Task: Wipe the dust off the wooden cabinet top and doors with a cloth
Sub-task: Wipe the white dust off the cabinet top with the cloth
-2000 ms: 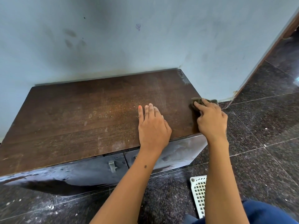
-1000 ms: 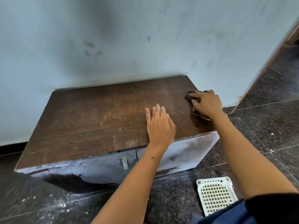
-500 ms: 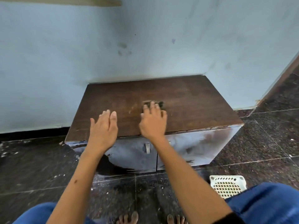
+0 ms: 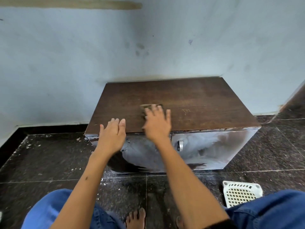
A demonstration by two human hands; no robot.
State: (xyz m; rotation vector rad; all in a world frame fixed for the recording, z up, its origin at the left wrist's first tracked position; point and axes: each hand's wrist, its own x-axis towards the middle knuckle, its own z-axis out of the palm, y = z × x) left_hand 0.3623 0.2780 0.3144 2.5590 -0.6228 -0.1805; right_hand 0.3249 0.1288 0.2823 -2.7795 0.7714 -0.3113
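A low wooden cabinet stands against the pale wall; its dark brown top shows faint dust streaks toward the right. My right hand presses a small dark cloth flat on the top's front left part, fingers spread and blurred; most of the cloth is hidden under them. At the front left edge of the top, my left hand lies flat with straight fingers. The two doors below are smeared with pale dust and carry a metal handle.
A white perforated plastic basket lies on the dark speckled floor at the lower right. My bare feet and blue-trousered knees fill the bottom of the view. A wooden door frame rises at the far right.
My right hand has swept the cloth from the top's right end to its left part. My left hand has shifted to the front left edge. The view has pulled back from the cabinet.
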